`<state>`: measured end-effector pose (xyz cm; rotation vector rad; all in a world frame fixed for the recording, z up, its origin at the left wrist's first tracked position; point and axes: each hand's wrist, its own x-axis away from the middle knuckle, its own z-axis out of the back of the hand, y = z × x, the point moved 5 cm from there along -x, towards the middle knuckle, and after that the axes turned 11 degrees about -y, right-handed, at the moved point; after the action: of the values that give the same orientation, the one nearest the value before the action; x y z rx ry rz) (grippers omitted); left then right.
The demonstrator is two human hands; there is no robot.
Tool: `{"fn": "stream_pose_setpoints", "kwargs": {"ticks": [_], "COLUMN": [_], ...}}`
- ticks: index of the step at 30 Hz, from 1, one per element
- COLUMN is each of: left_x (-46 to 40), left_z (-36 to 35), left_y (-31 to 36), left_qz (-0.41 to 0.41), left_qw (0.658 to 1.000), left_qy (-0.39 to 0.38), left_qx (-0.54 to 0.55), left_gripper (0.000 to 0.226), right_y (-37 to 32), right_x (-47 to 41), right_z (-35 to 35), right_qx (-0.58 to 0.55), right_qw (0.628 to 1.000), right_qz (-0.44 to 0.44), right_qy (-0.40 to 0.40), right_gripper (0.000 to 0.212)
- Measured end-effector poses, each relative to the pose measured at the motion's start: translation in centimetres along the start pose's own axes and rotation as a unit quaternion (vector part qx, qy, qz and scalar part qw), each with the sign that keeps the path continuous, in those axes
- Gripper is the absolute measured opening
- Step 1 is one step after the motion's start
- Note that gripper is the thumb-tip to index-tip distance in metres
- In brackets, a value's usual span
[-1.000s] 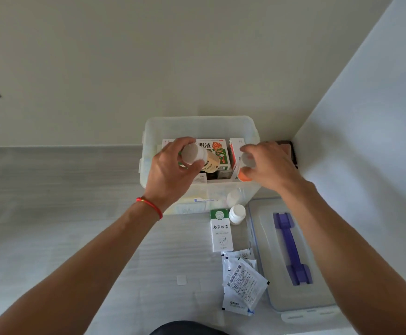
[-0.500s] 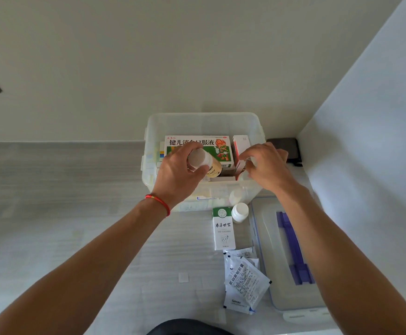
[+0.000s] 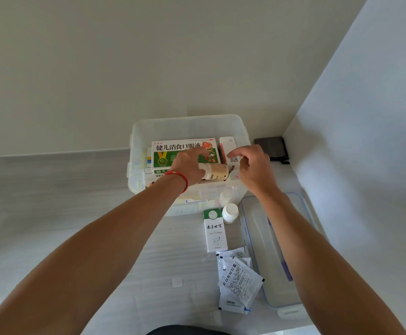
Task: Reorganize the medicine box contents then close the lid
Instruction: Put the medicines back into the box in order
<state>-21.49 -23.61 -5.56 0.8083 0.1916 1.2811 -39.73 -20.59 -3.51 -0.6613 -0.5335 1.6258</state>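
Medicine box [image 3: 187, 124]: open, at rear of worktop [image 3: 52, 213], by the wall. L hand [image 3: 188, 165] grips beige bottle [image 3: 215, 172] lying sideways over box front. R hand [image 3: 253, 169]: fingers loosely curled, holding nothing, just beside white carton [image 3: 228, 151] in box. Lid [image 3: 257, 228] lies on worktop at box's right front.

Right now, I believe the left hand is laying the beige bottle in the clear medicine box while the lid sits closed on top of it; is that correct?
Not quite: the head view shows the lid off, lying on the table right of the clear medicine box. The left hand does grip the beige bottle lying inside the box.
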Motion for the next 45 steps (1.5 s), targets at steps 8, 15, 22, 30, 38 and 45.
{"fn": "stream_pose_setpoints", "kwargs": {"ticks": [8,15,22,30,38,45], "left_x": [-0.8,-1.7,-1.9,-1.6,0.3,7.6], "left_z": [0.1,0.7,0.3,-0.6,1.7,3.2], "left_y": [-0.9,-1.5,-1.8,-1.4,-2.5,0.9], "left_qz": [0.030,0.046,0.030,0.004,0.007,-0.171], "left_qw": [0.999,0.996,0.988,0.969,0.998,0.950], "left_qy": [0.003,-0.014,-0.088,-0.109,0.019,0.260], "left_qx": [-0.043,-0.073,-0.121,-0.220,-0.060,-0.007], "left_gripper": [0.037,0.033,0.037,0.049,0.033,0.026], "right_y": [0.0,0.1,0.1,0.1,2.5,5.8], "right_x": [-0.2,-0.3,-0.4,-0.3,9.5,10.4], "right_z": [-0.3,-0.5,-0.6,-0.6,-2.6,-8.8], "right_qx": [-0.001,0.014,0.031,0.028,-0.103,0.096], "right_qw": [0.999,0.998,0.997,0.999,0.966,0.963], "right_qz": [-0.035,-0.055,-0.052,-0.025,-0.144,-0.243], "right_qy": [-0.028,-0.040,-0.044,-0.032,0.191,-0.066], "right_gripper": [0.042,0.036,0.035,0.035,0.008,0.040]}}
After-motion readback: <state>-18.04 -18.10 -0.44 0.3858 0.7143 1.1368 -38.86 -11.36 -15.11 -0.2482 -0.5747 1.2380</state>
